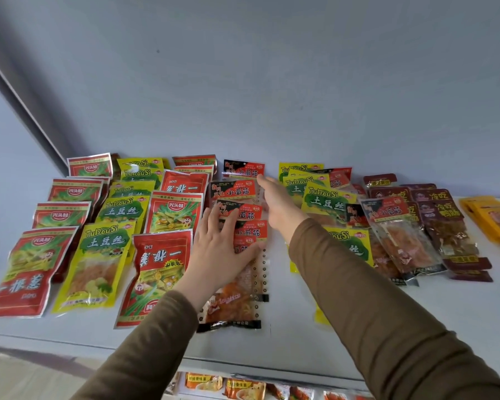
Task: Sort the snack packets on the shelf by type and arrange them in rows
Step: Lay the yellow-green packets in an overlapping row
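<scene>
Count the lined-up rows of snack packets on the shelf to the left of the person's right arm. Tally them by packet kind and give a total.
Red spring-onion packet rows: 2
Yellow-green TuDouSi packet rows: 1
Black-and-red gluten-strip packet rows: 1
Total: 4 rows

Two arms reach in from the lower edge, both in long, plain olive-brown sleeves (367, 307) of soft knit — no pattern, no cuff band, no markings. Each sleeve ends at the wrist. The left hand (217, 249) and right hand (277, 203) beyond the sleeves are bare — no rings, watch or gloves.
</scene>
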